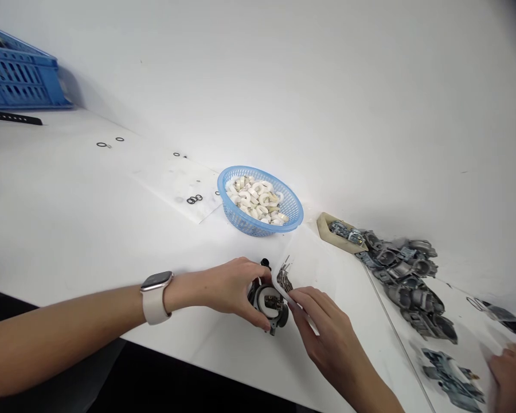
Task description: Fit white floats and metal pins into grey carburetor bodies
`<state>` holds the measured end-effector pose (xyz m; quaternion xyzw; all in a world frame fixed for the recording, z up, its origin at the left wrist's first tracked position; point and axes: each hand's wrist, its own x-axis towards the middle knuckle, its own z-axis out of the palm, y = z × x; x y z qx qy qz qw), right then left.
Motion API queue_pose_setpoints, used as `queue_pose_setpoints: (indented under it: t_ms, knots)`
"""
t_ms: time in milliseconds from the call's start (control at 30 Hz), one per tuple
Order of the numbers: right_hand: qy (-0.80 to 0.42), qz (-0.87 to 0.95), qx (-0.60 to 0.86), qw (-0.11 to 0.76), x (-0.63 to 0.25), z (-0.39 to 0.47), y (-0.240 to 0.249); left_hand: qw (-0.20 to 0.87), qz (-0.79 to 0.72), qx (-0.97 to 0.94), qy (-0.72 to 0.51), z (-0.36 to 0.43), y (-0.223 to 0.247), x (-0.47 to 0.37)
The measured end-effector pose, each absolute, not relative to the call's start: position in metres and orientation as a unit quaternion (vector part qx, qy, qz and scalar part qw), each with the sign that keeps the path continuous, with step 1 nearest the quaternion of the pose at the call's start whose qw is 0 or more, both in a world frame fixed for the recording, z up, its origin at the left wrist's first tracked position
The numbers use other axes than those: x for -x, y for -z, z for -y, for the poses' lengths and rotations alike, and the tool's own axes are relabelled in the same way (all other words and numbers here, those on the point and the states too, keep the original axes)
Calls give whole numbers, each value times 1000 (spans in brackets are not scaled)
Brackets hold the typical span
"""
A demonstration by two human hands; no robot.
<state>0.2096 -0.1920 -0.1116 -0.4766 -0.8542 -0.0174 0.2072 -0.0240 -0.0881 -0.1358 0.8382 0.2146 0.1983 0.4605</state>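
My left hand is closed round a carburetor body standing on the white table, its thumb and fingers on opposite sides. A white ring-shaped float sits in the open top of the carburetor. Just to the right, my right hand pinches the near edge of a shallow white plastic tray. Thin metal pins lie piled in the tray's corner, close to my right fingertips. Whether a pin is also between those fingers is hidden.
A blue basket of white floats stands behind my hands. Rightward are a cream box of metal parts, piled carburetor bodies and another person's hand. Black rings lie leftward; a blue crate stands far left.
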Motion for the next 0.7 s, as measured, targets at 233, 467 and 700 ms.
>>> queue_pose_setpoints:
  t_ms: [233, 467, 700]
  knots:
    - [40, 856, 484, 179, -217, 198, 113, 431, -224, -854, -186, 87, 138, 24]
    - [19, 863, 474, 176, -220, 199, 103, 411, -192, -868, -202, 91, 129, 26]
    - [-54, 868, 484, 100, -215, 192, 86, 406, -181, -872, -205, 89, 128, 25]
